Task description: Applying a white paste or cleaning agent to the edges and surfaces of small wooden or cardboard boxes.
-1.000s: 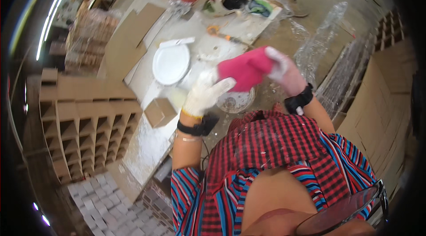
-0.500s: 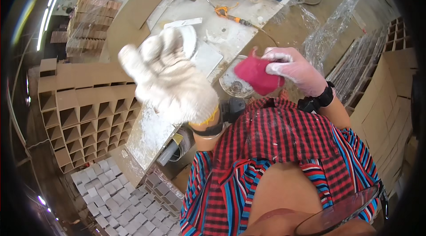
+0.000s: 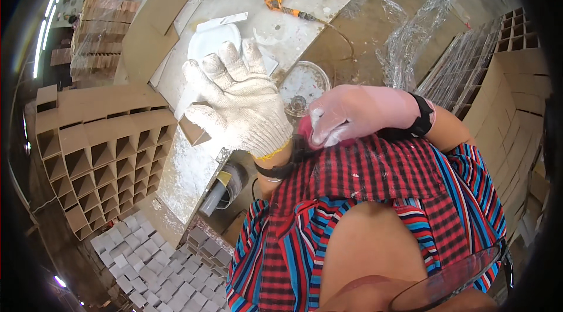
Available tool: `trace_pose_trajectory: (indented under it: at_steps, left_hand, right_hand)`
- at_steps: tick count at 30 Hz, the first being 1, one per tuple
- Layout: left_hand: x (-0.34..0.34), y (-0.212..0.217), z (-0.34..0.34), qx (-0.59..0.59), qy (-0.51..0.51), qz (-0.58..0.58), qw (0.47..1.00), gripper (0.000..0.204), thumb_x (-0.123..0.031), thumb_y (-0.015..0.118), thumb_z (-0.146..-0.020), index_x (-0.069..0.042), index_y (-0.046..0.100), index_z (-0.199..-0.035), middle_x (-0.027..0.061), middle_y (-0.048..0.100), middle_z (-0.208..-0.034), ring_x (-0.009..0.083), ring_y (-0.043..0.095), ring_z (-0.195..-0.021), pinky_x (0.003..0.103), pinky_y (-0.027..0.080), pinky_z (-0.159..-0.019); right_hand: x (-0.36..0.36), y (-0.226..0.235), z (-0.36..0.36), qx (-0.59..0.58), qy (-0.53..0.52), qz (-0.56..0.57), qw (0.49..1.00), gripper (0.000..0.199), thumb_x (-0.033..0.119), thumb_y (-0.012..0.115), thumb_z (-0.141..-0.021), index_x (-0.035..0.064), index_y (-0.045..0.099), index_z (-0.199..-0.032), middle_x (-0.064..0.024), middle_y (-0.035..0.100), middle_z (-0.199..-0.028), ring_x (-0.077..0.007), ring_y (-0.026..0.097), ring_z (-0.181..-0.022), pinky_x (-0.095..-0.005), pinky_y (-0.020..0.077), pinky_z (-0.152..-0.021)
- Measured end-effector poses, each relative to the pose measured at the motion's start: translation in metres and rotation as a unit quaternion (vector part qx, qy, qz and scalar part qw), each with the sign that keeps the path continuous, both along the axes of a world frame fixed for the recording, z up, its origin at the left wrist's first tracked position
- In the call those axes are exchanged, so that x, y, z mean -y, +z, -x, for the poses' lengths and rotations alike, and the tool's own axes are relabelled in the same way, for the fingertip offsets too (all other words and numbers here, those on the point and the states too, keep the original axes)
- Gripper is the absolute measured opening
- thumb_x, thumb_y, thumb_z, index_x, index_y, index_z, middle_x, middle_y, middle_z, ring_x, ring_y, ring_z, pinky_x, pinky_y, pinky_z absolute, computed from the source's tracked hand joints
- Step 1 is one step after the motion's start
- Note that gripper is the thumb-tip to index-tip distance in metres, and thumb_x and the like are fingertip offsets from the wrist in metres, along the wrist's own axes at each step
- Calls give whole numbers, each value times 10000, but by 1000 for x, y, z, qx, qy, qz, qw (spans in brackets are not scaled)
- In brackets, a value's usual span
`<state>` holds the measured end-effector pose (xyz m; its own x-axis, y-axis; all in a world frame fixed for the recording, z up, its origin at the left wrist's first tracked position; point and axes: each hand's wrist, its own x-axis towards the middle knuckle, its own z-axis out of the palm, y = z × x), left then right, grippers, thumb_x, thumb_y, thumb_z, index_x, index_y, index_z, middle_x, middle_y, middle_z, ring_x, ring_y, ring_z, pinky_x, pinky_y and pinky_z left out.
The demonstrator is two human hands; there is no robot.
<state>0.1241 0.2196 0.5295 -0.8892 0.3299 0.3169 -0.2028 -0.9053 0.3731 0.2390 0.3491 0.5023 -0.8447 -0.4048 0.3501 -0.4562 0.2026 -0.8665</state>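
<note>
Your left hand [image 3: 240,101], in a white knit glove, hangs raised with its back to the camera, fingers spread and nothing in its grasp. Half a second ago it filled more of the view, higher and further left; now it sits lower and closer to your chest. Your right hand [image 3: 360,114], in a thin pink glove, is curled shut on a red cloth [image 3: 306,131], pressing it against your checked apron [image 3: 363,177]. Earlier you held the cloth out over the bench, most of it showing; now only a small edge peeks out under your fingers, just beside your left wrist.

Just beyond your right hand, a round glass lid [image 3: 304,84] lies on the bench [image 3: 187,165], as before. Past your left fingertips is a white plate [image 3: 211,42], partly hidden by the glove. A small cardboard piece [image 3: 193,130] lies just left of your left palm. Further left stands a cardboard divider grid [image 3: 99,148]. Well beyond both hands, at the far end of the bench, an orange-handled tool [image 3: 281,7] lies. Crumpled clear plastic wrap [image 3: 422,24] sits beyond your right hand, to the right.
</note>
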Motion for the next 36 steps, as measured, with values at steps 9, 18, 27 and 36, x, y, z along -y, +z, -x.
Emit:
trace_pose_trajectory:
  at_steps: [9,18,27,36]
  left_hand:
    - [2,-7,10,11,1,-18,1000,620,-558,349,-922,-68,485,-1276,73,596,-1196,308,481,-1203,567,254,-1073]
    - [2,44,55,-260,135,-73,953,623,-550,350,-929,-72,440,-1318,97,608,-1113,343,538,-1104,547,370,-995]
    - [27,83,21,-579,501,51,642,629,-535,243,-961,-134,225,-1445,74,522,-1278,350,418,-1260,541,302,-1061]
    - [13,65,18,-547,673,53,495,672,-562,196,-953,-149,98,-1474,99,475,-1342,389,418,-1247,604,270,-1051]
  right_hand:
    - [-6,-1,11,47,-26,69,996,160,52,698,-700,-4,661,-845,-90,632,-819,-219,597,-789,-311,455,-706]
    - [-8,-15,26,235,-99,249,934,155,17,670,-754,-16,609,-893,-38,602,-950,-104,533,-907,-264,430,-807]
    - [8,12,27,266,-116,407,866,153,36,648,-793,4,595,-933,-101,554,-1208,-180,497,-1117,-314,374,-972]
    - [13,14,27,279,-99,385,874,131,-26,634,-791,28,548,-873,-112,508,-1313,-147,460,-1174,-285,365,-980]
